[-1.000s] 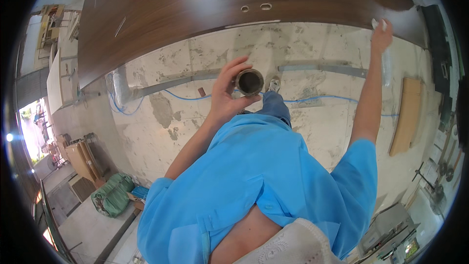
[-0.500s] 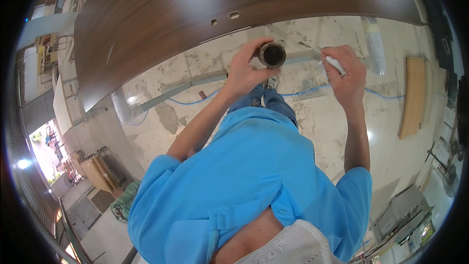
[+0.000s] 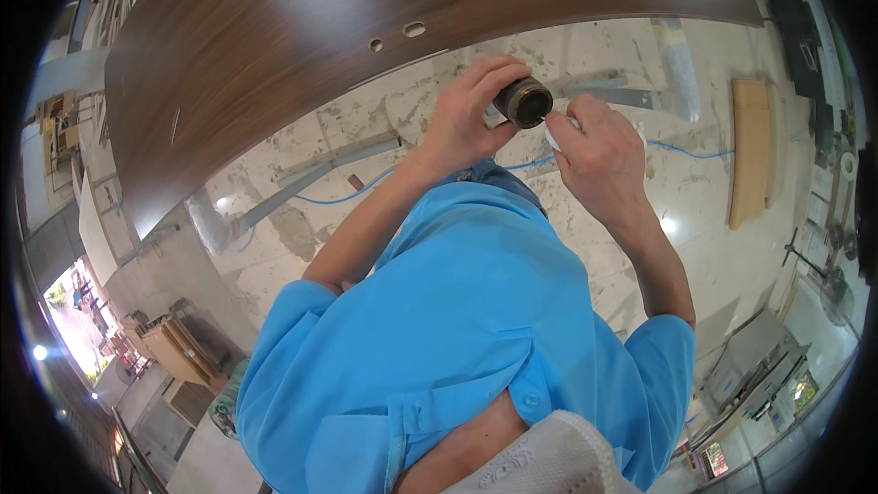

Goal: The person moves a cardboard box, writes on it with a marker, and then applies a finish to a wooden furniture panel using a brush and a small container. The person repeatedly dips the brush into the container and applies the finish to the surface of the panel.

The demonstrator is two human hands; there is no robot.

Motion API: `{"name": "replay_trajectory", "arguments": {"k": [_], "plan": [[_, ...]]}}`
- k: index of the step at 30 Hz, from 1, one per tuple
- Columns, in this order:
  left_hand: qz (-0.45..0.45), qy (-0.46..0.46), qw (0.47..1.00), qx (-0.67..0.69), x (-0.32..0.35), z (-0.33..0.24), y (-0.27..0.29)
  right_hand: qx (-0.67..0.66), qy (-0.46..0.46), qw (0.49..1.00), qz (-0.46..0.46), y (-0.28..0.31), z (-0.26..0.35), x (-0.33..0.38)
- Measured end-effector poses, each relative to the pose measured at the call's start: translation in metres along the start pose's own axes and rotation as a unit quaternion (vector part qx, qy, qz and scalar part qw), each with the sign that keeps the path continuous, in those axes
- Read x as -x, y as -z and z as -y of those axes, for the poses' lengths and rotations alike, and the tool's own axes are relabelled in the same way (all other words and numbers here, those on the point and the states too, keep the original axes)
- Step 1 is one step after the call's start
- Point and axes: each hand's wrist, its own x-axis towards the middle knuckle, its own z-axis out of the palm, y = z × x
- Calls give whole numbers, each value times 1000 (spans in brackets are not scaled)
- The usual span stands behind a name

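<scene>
In front of my chest my left hand [image 3: 466, 119] is closed around a small dark jar [image 3: 528, 104]. The jar is tilted so that its round open mouth faces my right hand; its inside looks dark. My right hand [image 3: 602, 154] is pinched on a crumpled white wad [image 3: 552, 135], perhaps cloth or tissue, mostly hidden by the fingers. Its fingertips are right beside the jar's rim. Whether the wad touches the rim or reaches inside, I cannot tell.
Beyond my hands lies a large dark brown wood panel [image 3: 274, 46] with two small cut-out holes. A blue hose [image 3: 343, 194] and a grey strip [image 3: 320, 169] run over the stained floor. Tan boards [image 3: 750, 155] lie at the right.
My right hand has moved left with the white wad, up to the jar's mouth. The left hand has tipped the jar toward it.
</scene>
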Motion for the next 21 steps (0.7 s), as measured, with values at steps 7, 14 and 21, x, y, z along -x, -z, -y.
{"name": "replay_trajectory", "arguments": {"k": [7, 14, 21], "plan": [[-17, 48, 999, -7, 10, -2, -3, -89, -8, 996, 26, 5, -6, 3], [-46, 87, 995, -31, 31, -1, -3, -200, -2, 978, 53, -15, -14, 10], [-96, 120, 988, -13, 68, 7, 12, -286, -66, 944, 151, -46, 7, 17]]}}
